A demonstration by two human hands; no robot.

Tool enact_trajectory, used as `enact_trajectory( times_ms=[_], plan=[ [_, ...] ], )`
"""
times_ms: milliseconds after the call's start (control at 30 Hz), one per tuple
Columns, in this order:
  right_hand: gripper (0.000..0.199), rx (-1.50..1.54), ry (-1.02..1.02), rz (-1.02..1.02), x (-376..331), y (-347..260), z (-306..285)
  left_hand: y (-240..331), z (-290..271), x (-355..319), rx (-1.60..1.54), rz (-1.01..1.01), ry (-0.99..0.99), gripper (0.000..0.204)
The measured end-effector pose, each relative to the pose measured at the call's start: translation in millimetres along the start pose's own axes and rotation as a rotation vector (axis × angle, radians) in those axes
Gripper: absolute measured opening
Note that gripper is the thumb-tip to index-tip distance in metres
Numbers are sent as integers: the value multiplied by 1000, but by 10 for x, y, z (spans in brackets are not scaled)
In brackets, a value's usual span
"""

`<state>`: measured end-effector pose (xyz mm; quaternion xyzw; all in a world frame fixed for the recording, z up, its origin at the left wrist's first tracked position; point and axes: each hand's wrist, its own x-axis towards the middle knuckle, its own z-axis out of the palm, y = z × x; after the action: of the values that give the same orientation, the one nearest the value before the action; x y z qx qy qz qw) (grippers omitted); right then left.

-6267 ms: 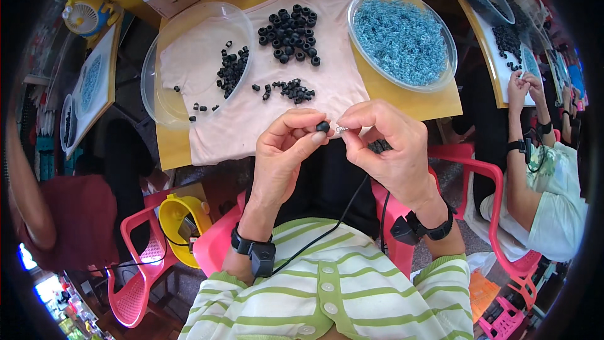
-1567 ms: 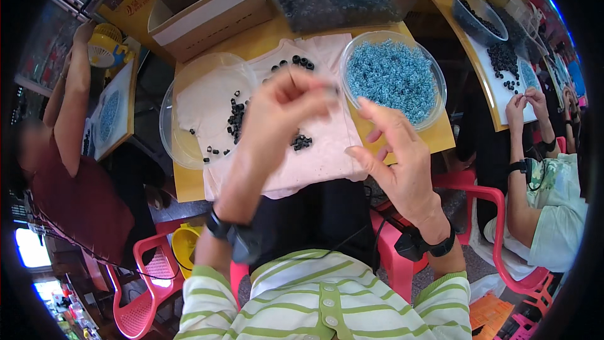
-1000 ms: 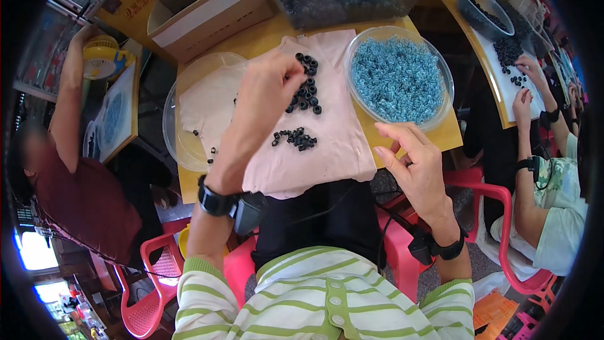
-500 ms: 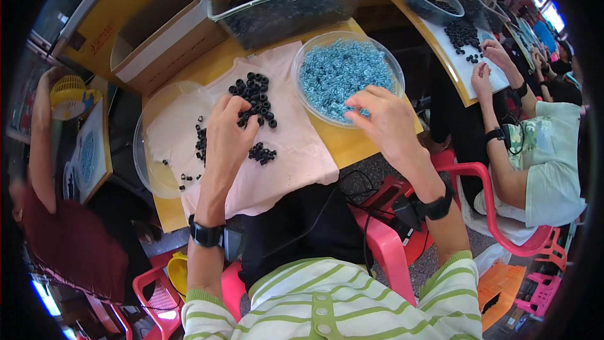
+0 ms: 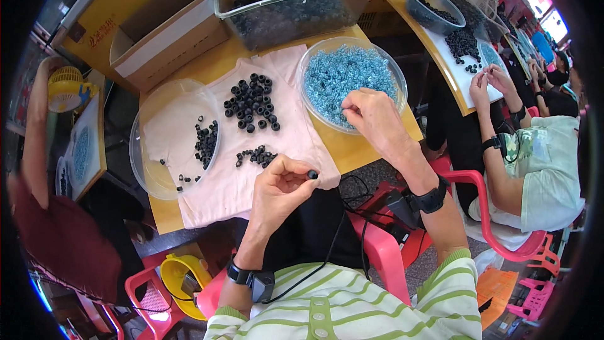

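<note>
Clock positions are taken about the centre of the pink cloth [image 5: 296,132], which lies on the yellow counter [image 5: 357,156]. At 9 o'clock stands a clear dish [image 5: 134,154], with loose black bits [image 5: 206,143] gathered mainly toward its 3 o'clock side. Beyond it, between 10 and 11, is an open box [image 5: 182,47]. A pile of round black caps [image 5: 251,102] occupies 12 o'clock on the cloth; a smaller heap of bits [image 5: 256,155] lies at 6. The left hand [image 5: 277,194], at 5 o'clock, has come back from the pile, where it was half a second earlier, and now pinches one cap [image 5: 313,175] between thumb and fingertips at the cloth's near edge. The clear bin [image 5: 360,4], between 12 and 1, contains many black parts. At 2 o'clock a round bowl [image 5: 404,96] is filled with blue springs [image 5: 336,69]. The right hand [image 5: 376,119], at 3, has its fingertips drawn together over the bowl's near side, where they were slightly parted before; whether they grip a spring cannot be told. The change suggests that picking up the cap is complete and that attention has passed to the springs; the cap and springs remain well apart.
</note>
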<state>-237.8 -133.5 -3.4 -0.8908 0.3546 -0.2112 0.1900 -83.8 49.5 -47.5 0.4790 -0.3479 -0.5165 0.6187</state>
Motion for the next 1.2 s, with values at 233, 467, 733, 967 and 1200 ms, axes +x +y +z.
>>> enact_trajectory(
  times_ms=[233, 467, 733, 967, 1200],
  plan=[
    [9, 8, -9, -113, 51, 86, 11, 0, 40, 46, -24, 15, 10, 23],
    [14, 451, 21, 96, 32, 4, -126, 40, 30, 5, -45, -30, 24, 23],
    [21, 1104, -267, 265, -138, -350, -28, 33, 67, 72, -34, 193, 182, 18],
    [21, 1186, -356, 241, -171, -646, 240, 140, -12, -19, 187, 274, 332, 21],
    [21, 1277, -390, 282, -220, -575, 348, 74, -13, -13, 279, 348, 360, 17]
  ],
)
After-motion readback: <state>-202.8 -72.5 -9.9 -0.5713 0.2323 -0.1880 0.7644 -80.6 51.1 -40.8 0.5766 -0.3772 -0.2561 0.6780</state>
